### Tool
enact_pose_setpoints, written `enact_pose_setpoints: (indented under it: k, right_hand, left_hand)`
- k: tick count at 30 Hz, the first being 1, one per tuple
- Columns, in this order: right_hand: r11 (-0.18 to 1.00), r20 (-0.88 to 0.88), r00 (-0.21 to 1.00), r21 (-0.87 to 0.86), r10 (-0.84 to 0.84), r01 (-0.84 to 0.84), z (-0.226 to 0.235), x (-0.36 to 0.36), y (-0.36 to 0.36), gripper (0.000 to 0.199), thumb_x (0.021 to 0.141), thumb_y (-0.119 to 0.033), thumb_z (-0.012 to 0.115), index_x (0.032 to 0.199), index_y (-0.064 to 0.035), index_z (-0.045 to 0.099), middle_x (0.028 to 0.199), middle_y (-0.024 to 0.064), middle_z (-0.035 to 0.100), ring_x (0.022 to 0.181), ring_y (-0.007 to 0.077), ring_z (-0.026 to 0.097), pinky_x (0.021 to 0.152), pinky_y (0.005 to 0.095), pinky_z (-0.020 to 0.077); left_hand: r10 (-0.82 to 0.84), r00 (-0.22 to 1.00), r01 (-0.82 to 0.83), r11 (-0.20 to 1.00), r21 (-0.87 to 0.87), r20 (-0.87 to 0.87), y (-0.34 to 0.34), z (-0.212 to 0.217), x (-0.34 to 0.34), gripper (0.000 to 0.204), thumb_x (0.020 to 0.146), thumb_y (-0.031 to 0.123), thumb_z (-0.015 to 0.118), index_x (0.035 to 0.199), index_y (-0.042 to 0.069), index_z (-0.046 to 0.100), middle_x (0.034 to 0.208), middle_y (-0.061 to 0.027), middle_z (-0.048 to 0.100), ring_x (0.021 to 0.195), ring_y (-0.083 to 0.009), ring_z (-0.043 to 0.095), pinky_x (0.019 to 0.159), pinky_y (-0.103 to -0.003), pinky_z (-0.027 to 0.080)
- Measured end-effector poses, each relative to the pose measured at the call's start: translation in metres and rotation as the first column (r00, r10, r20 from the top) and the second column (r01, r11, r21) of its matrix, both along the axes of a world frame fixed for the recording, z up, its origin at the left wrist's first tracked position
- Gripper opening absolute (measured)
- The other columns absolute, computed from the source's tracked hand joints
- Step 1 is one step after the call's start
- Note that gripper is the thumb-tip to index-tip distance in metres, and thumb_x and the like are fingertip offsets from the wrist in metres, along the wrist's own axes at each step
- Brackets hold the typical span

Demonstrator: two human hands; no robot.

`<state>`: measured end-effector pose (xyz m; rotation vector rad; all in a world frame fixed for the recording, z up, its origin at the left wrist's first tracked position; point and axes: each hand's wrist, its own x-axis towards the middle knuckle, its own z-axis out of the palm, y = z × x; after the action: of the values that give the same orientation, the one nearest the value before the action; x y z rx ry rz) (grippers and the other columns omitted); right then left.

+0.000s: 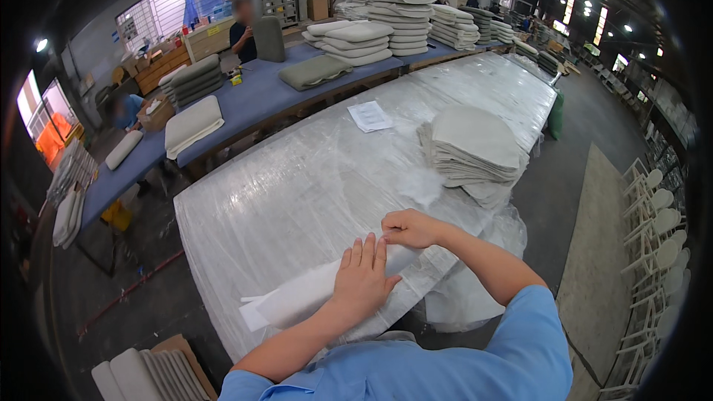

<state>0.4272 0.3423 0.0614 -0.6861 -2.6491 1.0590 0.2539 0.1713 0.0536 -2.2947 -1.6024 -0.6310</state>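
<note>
My left hand [362,276] lies flat, fingers apart, pressing on a folded white sheet of thin fabric [297,297] at the near edge of the plastic-covered table [297,178]. My right hand [411,228] is closed, pinching the far right end of the same white sheet. A tall stack of grey fabric pieces [475,150] stands on the table to the right, beyond my hands. A sheet of paper [369,116] lies further back on the table.
A long blue table [252,100] to the left carries grey cushions [316,71] and white pads [192,125]. A person [243,33] stands behind it. White chairs [657,238] line the right side. More pads [148,375] lie at lower left.
</note>
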Motion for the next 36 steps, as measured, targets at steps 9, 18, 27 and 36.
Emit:
enact_pose_setpoints:
  k: [9, 18, 27, 36]
  right_hand:
    - [0.933, -0.013, 0.997, -0.355, -0.071, 0.062, 0.038, 0.036, 0.022, 0.025, 0.096, -0.034, 0.07, 0.105, -0.0108, 0.074, 0.118, 0.0058, 0.069, 0.113, 0.0201, 0.061, 0.097, 0.0339, 0.0468]
    - [0.988, 0.038, 0.991, -0.092, 0.131, -0.127, 0.036, 0.062, 0.03, 0.037, 0.081, -0.025, 0.085, 0.112, -0.0128, 0.069, 0.13, 0.0077, 0.066, 0.124, 0.0286, 0.06, 0.106, 0.0389, 0.0462]
    - [0.84, -0.113, 0.861, -0.187, 0.497, -0.509, 0.011, 0.029, 0.077, 0.02, 0.091, -0.023, 0.078, 0.093, -0.0072, 0.066, 0.129, 0.0107, 0.068, 0.111, 0.0288, 0.067, 0.091, 0.0399, 0.0528]
    - [0.748, -0.357, 0.858, -0.433, 0.369, -0.502, -0.056, 0.017, 0.067, 0.012, 0.098, -0.014, 0.069, 0.1, -0.002, 0.067, 0.096, 0.008, 0.068, 0.088, 0.0191, 0.063, 0.08, 0.0317, 0.0503]
  left_hand:
    - [0.02, 0.996, 0.002, 0.967, -0.254, 0.086, 0.012, 0.007, 0.003, 0.079, 0.088, 0.045, 0.074, 0.141, -0.01, 0.053, 0.118, -0.02, 0.066, 0.098, -0.0329, 0.067, 0.089, -0.043, 0.051]
    - [0.047, 0.991, -0.004, 0.946, -0.323, 0.126, 0.028, 0.015, 0.004, 0.074, 0.092, 0.047, 0.071, 0.138, -0.01, 0.056, 0.114, -0.0213, 0.068, 0.098, -0.0352, 0.068, 0.089, -0.046, 0.051]
    - [0.269, 0.963, -0.248, 0.917, -0.313, 0.025, 0.023, 0.015, 0.03, 0.078, 0.092, 0.055, 0.068, 0.135, -0.01, 0.057, 0.12, -0.024, 0.066, 0.111, -0.0391, 0.063, 0.105, -0.051, 0.044]
    - [0.545, 0.837, -0.463, 0.758, -0.46, 0.056, 0.035, 0.014, 0.066, 0.064, 0.09, 0.06, 0.066, 0.105, -0.003, 0.068, 0.094, -0.0173, 0.067, 0.091, -0.0352, 0.063, 0.089, -0.047, 0.045]
